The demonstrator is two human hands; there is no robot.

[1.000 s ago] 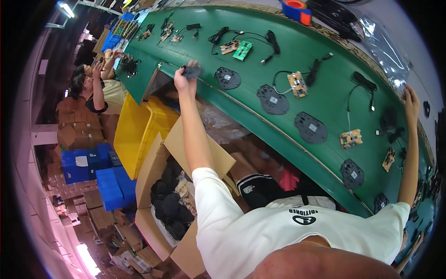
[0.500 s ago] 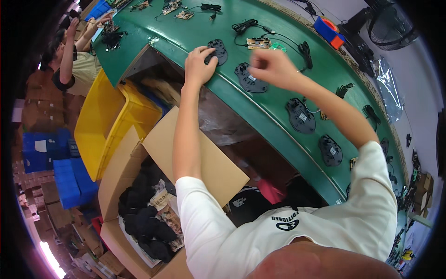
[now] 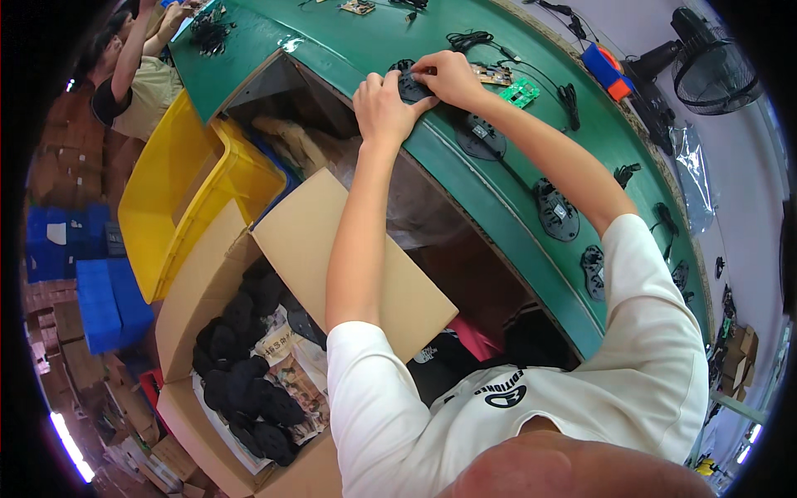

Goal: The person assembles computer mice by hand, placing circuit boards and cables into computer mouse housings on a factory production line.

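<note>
L hand (image 3: 386,109) gripping blk mouse base (image 3: 408,88) nr table's (image 3: 353,43) near edge, R hand (image 3: 452,76) fingertips at base, can't tell if grip's open/closed, green PCB (image 3: 520,93) nr wrist

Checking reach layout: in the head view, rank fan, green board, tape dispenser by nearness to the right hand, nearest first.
From the right hand:
1. Green board: just to its right.
2. Tape dispenser: farther right, beyond the board.
3. Fan: farthest right, past the dispenser.
</note>
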